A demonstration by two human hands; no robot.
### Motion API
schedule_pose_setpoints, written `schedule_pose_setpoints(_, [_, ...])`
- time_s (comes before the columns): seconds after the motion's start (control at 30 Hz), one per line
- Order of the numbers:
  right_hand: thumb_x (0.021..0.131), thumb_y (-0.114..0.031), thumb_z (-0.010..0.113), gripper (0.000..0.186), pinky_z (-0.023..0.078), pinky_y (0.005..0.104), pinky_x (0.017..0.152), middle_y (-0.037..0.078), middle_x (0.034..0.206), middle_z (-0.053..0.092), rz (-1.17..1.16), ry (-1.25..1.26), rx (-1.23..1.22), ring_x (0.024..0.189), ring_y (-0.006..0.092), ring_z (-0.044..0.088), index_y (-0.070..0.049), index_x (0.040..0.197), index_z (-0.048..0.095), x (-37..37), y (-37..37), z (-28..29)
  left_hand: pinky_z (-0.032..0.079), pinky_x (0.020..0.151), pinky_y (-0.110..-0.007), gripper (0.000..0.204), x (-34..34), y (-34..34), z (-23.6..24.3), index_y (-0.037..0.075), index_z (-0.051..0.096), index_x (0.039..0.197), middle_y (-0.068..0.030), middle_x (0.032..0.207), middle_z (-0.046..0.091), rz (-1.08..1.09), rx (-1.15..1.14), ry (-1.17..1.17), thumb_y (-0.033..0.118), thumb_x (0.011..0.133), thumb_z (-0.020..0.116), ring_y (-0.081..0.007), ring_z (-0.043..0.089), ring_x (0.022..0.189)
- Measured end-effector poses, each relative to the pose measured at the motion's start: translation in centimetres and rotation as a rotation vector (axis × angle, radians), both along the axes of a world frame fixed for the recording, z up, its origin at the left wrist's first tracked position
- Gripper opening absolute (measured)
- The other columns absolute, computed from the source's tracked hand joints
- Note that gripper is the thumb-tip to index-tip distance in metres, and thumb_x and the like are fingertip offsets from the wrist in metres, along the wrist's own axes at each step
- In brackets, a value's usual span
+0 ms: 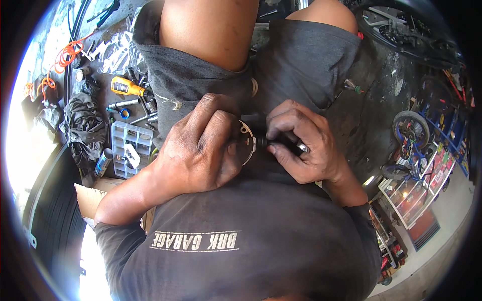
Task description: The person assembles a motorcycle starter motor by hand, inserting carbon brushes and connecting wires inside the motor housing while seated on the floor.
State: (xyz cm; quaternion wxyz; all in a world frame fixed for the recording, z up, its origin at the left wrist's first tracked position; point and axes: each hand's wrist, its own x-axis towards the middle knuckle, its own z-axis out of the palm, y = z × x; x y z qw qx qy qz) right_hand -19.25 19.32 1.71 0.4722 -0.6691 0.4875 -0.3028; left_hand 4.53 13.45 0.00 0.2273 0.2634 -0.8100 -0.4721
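Above my lap, my left hand (201, 150) is closed around a round metal part (246, 129) with a thin silver rim and small holed tabs, much of it hidden behind my fingers. My right hand (304, 143) is curled at that part's right side, thumb and index finger at a small black piece (262, 142) near its middle. A short silver piece (303, 147) shows within my right fingers; whether it is a tool or part of the same piece I cannot tell.
At left lie an orange coiled hose (65, 55), a yellow bottle (125, 86), several tools, rags (83, 120), a compartment organiser (119, 145), a spray can (103, 161) and cardboard (88, 200). A wheel (381, 25) is at upper right, a small blue bicycle (416, 145) at right.
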Motion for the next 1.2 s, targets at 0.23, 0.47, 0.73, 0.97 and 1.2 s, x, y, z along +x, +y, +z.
schedule_pose_setpoints(0.23, [0.074, 0.001, 0.071, 0.029, 0.052, 0.04, 0.072, 0.015, 0.091, 0.063, 0.084, 0.032, -0.002, 0.082, 0.0336, 0.065, -0.002, 0.101, 0.059, -0.3, 0.0, 0.0, 0.054, 0.076, -0.048, 0.019, -0.1, 0.0, 0.1, -0.005, 0.052, 0.094, -0.0293, 0.105, 0.057, 0.01, 0.01, 0.008, 0.009, 0.083, 0.054, -0.0438, 0.061, 0.093])
schedule_pose_setpoints(0.47, [0.079, -0.001, 0.072, 0.019, 0.053, 0.0339, 0.067, 0.015, 0.094, 0.068, 0.001, -0.063, 0.079, 0.076, 0.0237, 0.067, 0.0, 0.096, 0.065, -0.4, -0.6, 0.7, 0.054, 0.077, -0.048, 0.019, -0.1, -0.1, -0.1, -0.005, 0.053, 0.094, -0.0294, 0.106, 0.057, 0.007, -0.01, 0.031, 0.01, 0.082, 0.053, -0.0438, 0.061, 0.093])
schedule_pose_setpoints(0.73, [0.079, -0.004, 0.081, 0.02, 0.056, 0.0338, 0.074, 0.014, 0.091, 0.073, 0.054, -0.2, 0.143, 0.083, 0.0261, 0.072, 0.001, 0.096, 0.07, -1.4, -0.5, -1.0, 0.052, 0.086, -0.046, 0.031, 0.3, -0.9, -0.1, -0.001, 0.064, 0.104, -0.0241, 0.11, 0.06, -0.092, 0.155, 0.095, 0.022, 0.085, 0.066, -0.0405, 0.062, 0.101])
schedule_pose_setpoints(0.97, [0.076, 0.0, 0.08, 0.022, 0.054, 0.0338, 0.066, 0.01, 0.089, 0.073, -0.032, -0.232, 0.16, 0.078, 0.023, 0.071, -0.003, 0.096, 0.072, -1.1, -0.5, -1.1, 0.054, 0.085, -0.044, 0.031, 0.2, -1.1, 0.2, 0.001, 0.068, 0.1, -0.0214, 0.112, 0.062, -0.081, 0.191, 0.111, 0.019, 0.077, 0.075, -0.0385, 0.065, 0.102])
schedule_pose_setpoints(1.2, [0.076, 0.008, 0.076, 0.031, 0.056, 0.0332, 0.066, 0.009, 0.091, 0.071, -0.023, -0.208, 0.137, 0.078, 0.0225, 0.071, -0.006, 0.104, 0.073, -0.7, -0.2, -0.8, 0.057, 0.082, -0.04, 0.026, 0.0, -1.3, 0.4, 0.003, 0.073, 0.096, -0.0158, 0.111, 0.065, -0.036, 0.296, 0.076, 0.007, 0.072, 0.078, -0.0322, 0.068, 0.101])
